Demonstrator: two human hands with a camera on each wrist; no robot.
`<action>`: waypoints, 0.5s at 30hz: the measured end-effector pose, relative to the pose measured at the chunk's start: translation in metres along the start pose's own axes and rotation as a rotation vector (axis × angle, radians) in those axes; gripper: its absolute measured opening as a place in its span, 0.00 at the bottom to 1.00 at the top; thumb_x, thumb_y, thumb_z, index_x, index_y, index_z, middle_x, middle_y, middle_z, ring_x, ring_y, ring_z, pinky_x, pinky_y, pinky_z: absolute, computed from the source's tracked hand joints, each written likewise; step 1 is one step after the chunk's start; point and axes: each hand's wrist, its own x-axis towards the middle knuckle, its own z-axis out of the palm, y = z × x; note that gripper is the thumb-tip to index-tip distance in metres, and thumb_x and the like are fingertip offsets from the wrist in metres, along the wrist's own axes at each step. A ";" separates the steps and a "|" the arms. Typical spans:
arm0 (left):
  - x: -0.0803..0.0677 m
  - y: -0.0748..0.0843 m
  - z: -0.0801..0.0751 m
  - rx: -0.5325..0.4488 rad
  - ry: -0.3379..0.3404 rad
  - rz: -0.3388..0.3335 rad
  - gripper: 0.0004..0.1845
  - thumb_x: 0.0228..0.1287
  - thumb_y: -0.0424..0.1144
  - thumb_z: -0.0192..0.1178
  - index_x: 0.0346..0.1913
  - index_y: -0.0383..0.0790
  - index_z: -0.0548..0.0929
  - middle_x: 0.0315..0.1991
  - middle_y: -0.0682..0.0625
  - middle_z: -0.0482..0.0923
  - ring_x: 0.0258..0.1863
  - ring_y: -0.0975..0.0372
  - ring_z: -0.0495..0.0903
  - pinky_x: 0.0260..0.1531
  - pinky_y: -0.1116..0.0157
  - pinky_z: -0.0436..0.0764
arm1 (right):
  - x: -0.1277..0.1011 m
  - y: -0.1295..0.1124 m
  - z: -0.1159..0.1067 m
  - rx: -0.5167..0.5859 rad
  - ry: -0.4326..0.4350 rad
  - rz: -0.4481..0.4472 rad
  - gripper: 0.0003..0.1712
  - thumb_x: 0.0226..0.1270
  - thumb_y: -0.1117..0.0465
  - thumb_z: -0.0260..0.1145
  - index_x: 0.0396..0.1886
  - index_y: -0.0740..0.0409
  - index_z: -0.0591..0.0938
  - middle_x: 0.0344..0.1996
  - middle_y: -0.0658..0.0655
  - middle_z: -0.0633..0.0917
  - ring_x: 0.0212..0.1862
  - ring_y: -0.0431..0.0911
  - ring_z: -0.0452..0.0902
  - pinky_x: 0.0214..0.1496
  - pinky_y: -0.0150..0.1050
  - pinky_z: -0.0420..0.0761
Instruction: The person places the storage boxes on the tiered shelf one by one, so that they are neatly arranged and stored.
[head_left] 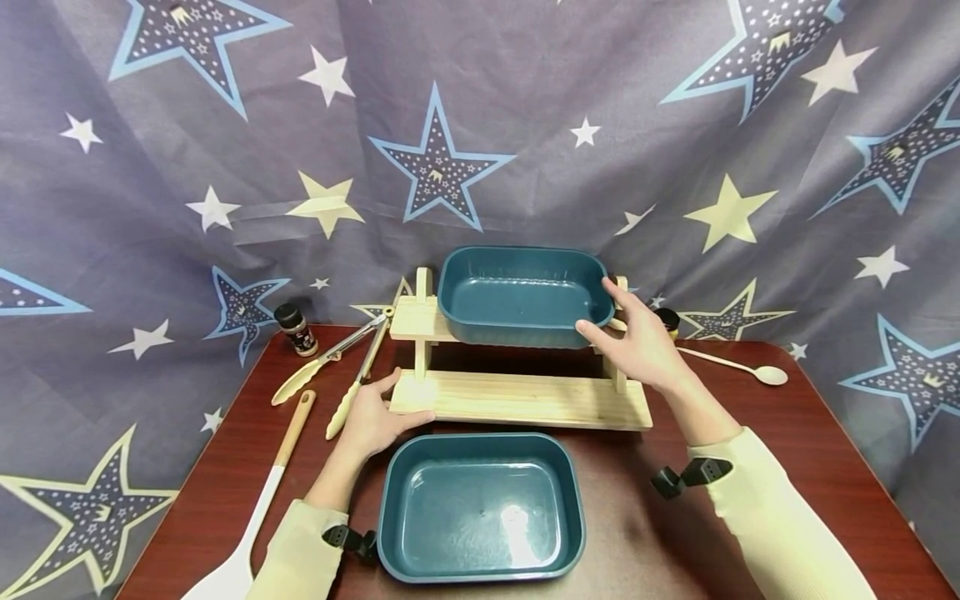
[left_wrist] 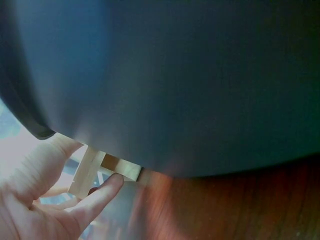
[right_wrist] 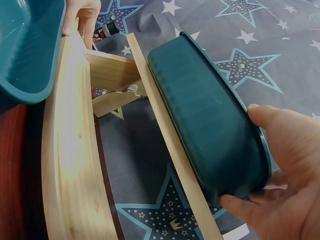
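Note:
A teal rectangular baking dish (head_left: 525,304) rests on the upper tier of a two-tier wooden rack (head_left: 517,398). At the dish's right end, my right hand (head_left: 636,340) holds the corner, with the thumb low at the front and another finger at the rim in the right wrist view (right_wrist: 285,165). My left hand (head_left: 372,419) grips the left end of the rack's lower board, thumb along its front edge. A second teal dish (head_left: 480,508) lies in front of the rack and covers most of the left wrist view.
Left of the rack lie tongs (head_left: 333,358), a spatula with a wooden handle (head_left: 295,429) and a dark-capped spice jar (head_left: 297,330). To the right are a long pale spoon (head_left: 768,375) and a black-lidded container (head_left: 667,320). A star-patterned curtain (head_left: 525,108) hangs behind the table.

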 end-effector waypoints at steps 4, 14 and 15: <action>-0.002 0.001 0.000 -0.027 0.008 0.010 0.56 0.49 0.47 0.86 0.78 0.28 0.68 0.75 0.32 0.72 0.29 0.61 0.80 0.28 0.67 0.79 | 0.001 0.000 0.001 0.006 0.002 0.005 0.53 0.75 0.40 0.69 0.88 0.53 0.55 0.85 0.65 0.59 0.77 0.65 0.69 0.74 0.63 0.74; -0.001 0.000 0.001 -0.031 0.001 -0.002 0.57 0.50 0.47 0.86 0.79 0.28 0.67 0.71 0.30 0.77 0.22 0.64 0.77 0.24 0.67 0.77 | 0.001 0.000 0.002 0.031 0.018 -0.009 0.53 0.75 0.42 0.70 0.88 0.54 0.56 0.85 0.65 0.60 0.77 0.64 0.70 0.72 0.60 0.76; -0.001 0.000 0.001 -0.028 0.000 -0.001 0.57 0.50 0.47 0.86 0.79 0.28 0.67 0.70 0.30 0.77 0.22 0.64 0.77 0.24 0.67 0.77 | 0.001 0.000 0.002 0.029 0.020 -0.015 0.52 0.75 0.42 0.70 0.88 0.55 0.56 0.85 0.65 0.60 0.77 0.64 0.70 0.73 0.60 0.76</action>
